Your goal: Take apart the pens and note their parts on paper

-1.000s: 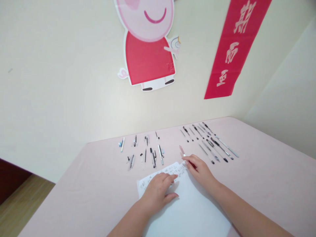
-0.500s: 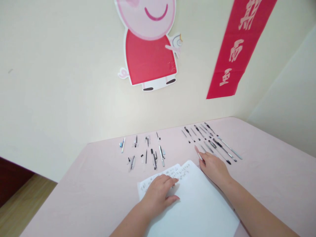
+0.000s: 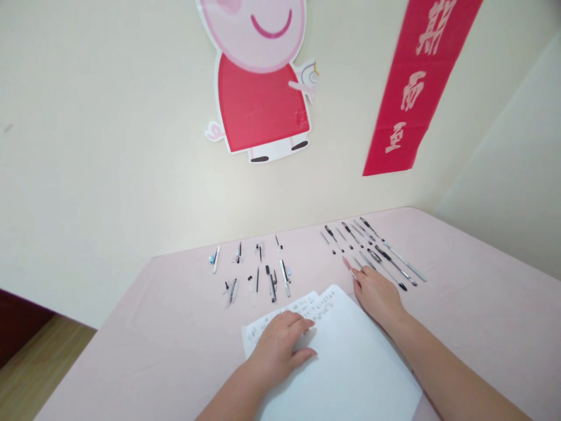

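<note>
My left hand (image 3: 280, 345) lies flat with fingers stretched out on a white sheet of paper (image 3: 346, 362) that carries handwriting along its far edge. My right hand (image 3: 377, 295) rests on the pink table (image 3: 144, 351) just beyond the sheet's right corner, fingers pinched round a pink pen (image 3: 349, 266) whose end points away from me. That pen lies at the near left end of a row of several dark pens (image 3: 381, 251).
Several taken-apart pen pieces (image 3: 258, 272) lie in small groups at the table's far middle. Behind the table stands a cream wall with a cartoon pig cut-out (image 3: 263, 88) and a red banner (image 3: 416, 88). Wooden floor (image 3: 26, 362) shows at the left.
My right hand carried the pink pen from the paper's far edge rightward and away, to the row of pens. My left hand stayed on the sheet.
</note>
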The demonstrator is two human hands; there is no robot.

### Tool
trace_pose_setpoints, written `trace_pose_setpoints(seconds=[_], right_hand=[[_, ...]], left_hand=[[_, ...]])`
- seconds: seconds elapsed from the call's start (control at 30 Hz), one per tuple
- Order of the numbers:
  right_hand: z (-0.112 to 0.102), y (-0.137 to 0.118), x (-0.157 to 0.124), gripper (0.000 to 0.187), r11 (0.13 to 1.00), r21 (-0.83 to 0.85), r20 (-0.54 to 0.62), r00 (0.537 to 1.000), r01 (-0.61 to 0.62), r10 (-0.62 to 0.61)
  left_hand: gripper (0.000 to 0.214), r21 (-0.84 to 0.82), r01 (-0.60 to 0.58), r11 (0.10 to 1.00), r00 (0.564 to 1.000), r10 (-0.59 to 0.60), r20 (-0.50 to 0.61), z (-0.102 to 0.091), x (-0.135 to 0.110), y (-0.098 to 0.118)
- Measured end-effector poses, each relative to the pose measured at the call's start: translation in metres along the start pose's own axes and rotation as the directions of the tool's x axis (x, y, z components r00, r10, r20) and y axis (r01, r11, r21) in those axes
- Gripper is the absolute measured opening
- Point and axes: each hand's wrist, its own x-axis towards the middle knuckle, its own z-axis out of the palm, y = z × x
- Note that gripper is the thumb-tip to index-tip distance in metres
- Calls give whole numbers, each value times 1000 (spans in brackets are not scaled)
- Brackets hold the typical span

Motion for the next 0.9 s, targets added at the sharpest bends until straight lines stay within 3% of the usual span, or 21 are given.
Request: trace_pose_setpoints(seconds=[0.3,0.43,0.53,0.67,0.9], right_hand=[[0,1,3,28,997,-69,31,999,-34,36],[-2,0,1,32,998,-53,-54,998,-43,40],[-5,-6,-3,38,1000,21,-115,993,11,-8],[-6,-19,-9,34,972,193,-104,988,131,-112],[3,-31,-12,35,927,363,8,995,92,-102]], left_hand=[[39,-13,-1,1000,1000,1,5,0,0,-1],[39,-17,2,1000,1000,-2,5,0,0,-1],[38,-17,11,1000,1000,-11,4,0,0,-1],[37,-15,16,1000,1000,-16,-2,1,-1,0],[25,8,78,997,997,-78,24,-5,1,11]])
